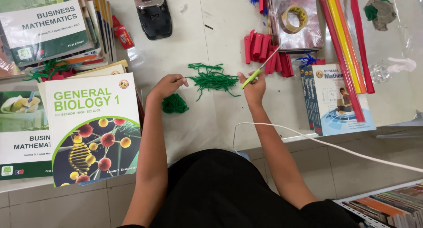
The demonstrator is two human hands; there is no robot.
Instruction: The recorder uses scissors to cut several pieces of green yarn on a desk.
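Note:
My left hand (166,85) pinches green yarn strands beside a loose pile of cut green yarn (213,79) on the white table. A small ball of green yarn (174,104) lies just below that hand. My right hand (254,87) grips scissors (259,69) with green handles, the blades pointing up and right toward a heap of red strips (264,49). The yarn pile lies between my two hands.
Stacks of textbooks (88,122) fill the left side of the table. A black hole punch (153,16) sits at the top. A tape roll (294,18) rests on plastic sheets, with coloured rods (346,42) and another book (335,98) at right. A white cable (326,144) crosses below.

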